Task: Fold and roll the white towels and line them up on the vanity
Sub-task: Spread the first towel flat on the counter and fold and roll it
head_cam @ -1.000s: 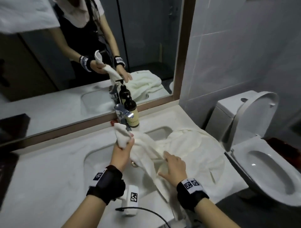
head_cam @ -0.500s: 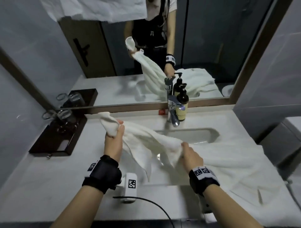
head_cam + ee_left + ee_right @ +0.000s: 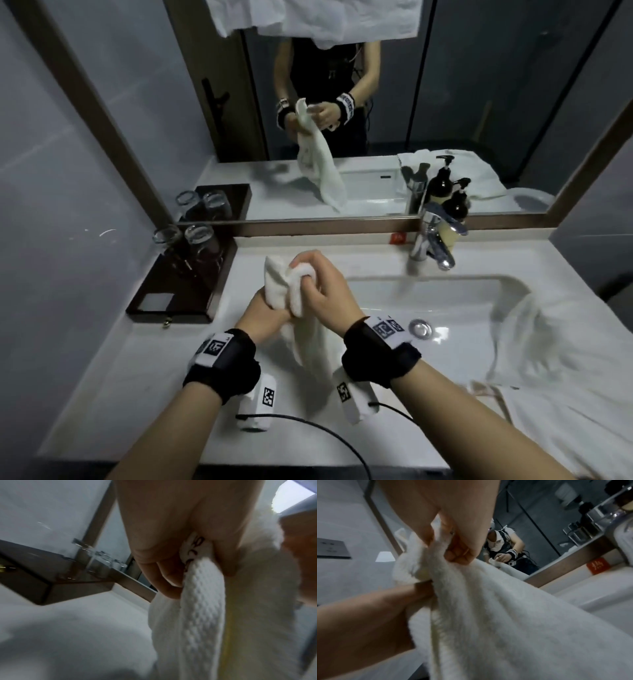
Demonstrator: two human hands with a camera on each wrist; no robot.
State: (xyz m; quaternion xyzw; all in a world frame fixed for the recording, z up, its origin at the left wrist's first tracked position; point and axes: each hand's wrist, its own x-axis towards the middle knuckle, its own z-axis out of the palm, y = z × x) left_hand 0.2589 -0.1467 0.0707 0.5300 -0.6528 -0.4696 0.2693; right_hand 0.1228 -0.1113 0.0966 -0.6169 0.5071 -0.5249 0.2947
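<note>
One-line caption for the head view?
Both hands, left hand and right hand, grip a white towel above the vanity.

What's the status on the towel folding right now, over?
Left hand and right hand both grip small towel, held up, unfolded. Large towel heaped right of sink. Nothing blocking.

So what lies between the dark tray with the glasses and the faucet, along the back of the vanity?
In the head view, only bare white counter runs between the dark tray and the faucet, plus a small red sticker on the mirror frame beside the faucet.
</note>
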